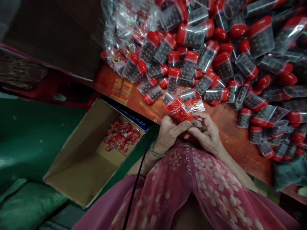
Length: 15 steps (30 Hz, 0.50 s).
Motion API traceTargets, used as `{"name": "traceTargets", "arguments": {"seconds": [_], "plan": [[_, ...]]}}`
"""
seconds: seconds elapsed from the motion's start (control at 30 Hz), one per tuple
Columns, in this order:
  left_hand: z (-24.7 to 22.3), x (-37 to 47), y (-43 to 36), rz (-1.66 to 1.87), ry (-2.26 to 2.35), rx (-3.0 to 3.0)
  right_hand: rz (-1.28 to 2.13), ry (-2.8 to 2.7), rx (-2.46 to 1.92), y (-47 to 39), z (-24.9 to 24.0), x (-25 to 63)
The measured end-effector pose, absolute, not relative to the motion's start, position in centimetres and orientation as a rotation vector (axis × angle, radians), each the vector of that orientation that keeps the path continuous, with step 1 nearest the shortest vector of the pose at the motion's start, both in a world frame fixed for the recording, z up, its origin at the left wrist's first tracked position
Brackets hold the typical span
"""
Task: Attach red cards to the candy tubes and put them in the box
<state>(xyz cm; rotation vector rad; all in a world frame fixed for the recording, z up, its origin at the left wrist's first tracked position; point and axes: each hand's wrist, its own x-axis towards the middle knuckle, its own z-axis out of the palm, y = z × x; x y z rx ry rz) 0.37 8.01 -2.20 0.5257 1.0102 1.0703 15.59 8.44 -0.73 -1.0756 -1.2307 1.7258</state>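
Note:
At the table's front edge my left hand (pixel 169 131) is closed on a red printed wrapper (pixel 177 110), thumb along its lower end. My right hand (pixel 206 131) is closed at that same lower end, its fingertips pinching a small dark end (pixel 193 122). This looks like part of a clear tube of dark balls, mostly hidden by the wrapper and my fingers. Just behind lies another red and white printed wrapper (pixel 198 104), touching or nearly touching my right fingers. A red-capped clear tube with dark balls (pixel 174 80) lies beyond my hands among many alike.
Red-capped tubes pile across the back and right of the orange-red table (pixel 120 88). Clear plastic bags of printed wrappers (pixel 130 35) lie back left. Below the left edge stands an open cardboard box (pixel 79 159) holding several red packets (pixel 122 135). A dark cable (pixel 136 182) hangs by my left arm.

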Motion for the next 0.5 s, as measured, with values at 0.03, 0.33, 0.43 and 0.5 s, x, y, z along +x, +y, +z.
{"name": "traceTargets", "arguments": {"seconds": [0.03,0.33,0.43,0.5], "plan": [[-2.2,0.5,7.9,1.084,0.996,0.518,1.723,-1.229,-1.067,8.4,-0.8,15.6],[-2.4,2.0,6.2,1.071,0.859,0.484,1.552,-1.206,-1.021,7.9,-0.6,15.9],[-2.5,2.0,5.9,1.035,0.834,0.517,1.536,-1.196,-1.059,7.6,-0.5,16.2],[-2.3,1.9,5.8,1.011,0.831,0.53,1.53,-1.184,-1.065,7.5,-0.6,16.3]]}}
